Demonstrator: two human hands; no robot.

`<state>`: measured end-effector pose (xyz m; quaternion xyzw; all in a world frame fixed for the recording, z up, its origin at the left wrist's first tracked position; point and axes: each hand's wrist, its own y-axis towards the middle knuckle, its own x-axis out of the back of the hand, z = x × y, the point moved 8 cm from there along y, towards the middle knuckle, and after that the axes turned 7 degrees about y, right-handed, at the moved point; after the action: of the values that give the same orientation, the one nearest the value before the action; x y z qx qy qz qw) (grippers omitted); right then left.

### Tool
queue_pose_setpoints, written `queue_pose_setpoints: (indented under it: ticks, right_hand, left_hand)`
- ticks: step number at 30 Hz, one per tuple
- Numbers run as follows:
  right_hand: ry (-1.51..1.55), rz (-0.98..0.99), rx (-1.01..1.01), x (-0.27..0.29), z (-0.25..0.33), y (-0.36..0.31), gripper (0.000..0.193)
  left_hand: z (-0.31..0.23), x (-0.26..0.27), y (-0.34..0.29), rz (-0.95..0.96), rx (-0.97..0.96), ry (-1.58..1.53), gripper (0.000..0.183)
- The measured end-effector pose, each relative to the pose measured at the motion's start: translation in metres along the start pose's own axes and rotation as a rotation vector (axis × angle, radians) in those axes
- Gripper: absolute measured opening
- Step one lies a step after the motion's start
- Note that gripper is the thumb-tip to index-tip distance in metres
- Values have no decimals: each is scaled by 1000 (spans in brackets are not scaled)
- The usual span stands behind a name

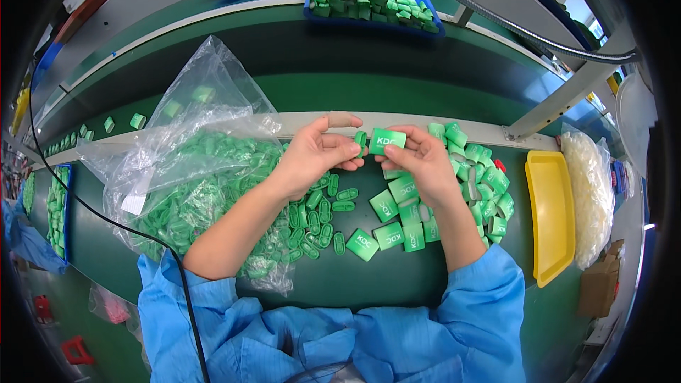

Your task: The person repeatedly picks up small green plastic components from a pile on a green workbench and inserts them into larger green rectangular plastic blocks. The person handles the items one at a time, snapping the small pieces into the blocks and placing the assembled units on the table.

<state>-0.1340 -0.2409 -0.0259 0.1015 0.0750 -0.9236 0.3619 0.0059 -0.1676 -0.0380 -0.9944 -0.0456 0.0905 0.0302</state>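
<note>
Just above the middle of the bench, my left hand (pixel 316 150) pinches a small green oval plastic piece (pixel 361 143) between thumb and finger. Close beside it, my right hand (pixel 422 158) grips a green flat casing (pixel 386 140) with white lettering; a narrow gap seems to part the two. Below my left hand lie several loose oval plastic pieces (pixel 313 222), spilling from a large clear plastic bag (pixel 206 110) full of the same. Under and beyond my right hand spreads a heap of green casings (pixel 410 213), partly hidden by my hand and forearm.
A dark green conveyor (pixel 319 85) runs behind a pale rail, with green casings (pixel 137 121) at its left. Past it stands a blue tray (pixel 438 26) of green casings. To the right are a yellow tray (pixel 539 220) and a bag of whitish pieces (pixel 587 198). A black cable (pixel 120 221) crosses the left.
</note>
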Motion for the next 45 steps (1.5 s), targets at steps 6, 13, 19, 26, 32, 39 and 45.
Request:
queue_pose_setpoints:
  ticks: [6,13,19,26,32,39,45]
  right_hand:
    - [-70,40,66,-3,-1,-2,30]
    - [96,51,-83,-6,-5,-4,29]
    - [-180,-20,249,2,28,-6,28]
    - [-322,62,146,-5,14,-8,26]
    - [-109,143,23,-2,2,-5,28]
    - [-172,107,143,-6,8,-10,29]
    - [-219,94,188,-5,16,-12,28]
  left_hand:
    - [5,0,3,-4,31,-36,28]
    - [1,-2,0,18,-69,25,31]
    - [-17,6,1,-152,-316,172,26]
    - [-8,1,-5,-144,-232,222,30]
    - [-5,-7,-6,-85,-174,163,29]
    - [-25,-8,-16,-154,-303,418,23]
    - [-34,-13,-19,-153,-302,515,25]
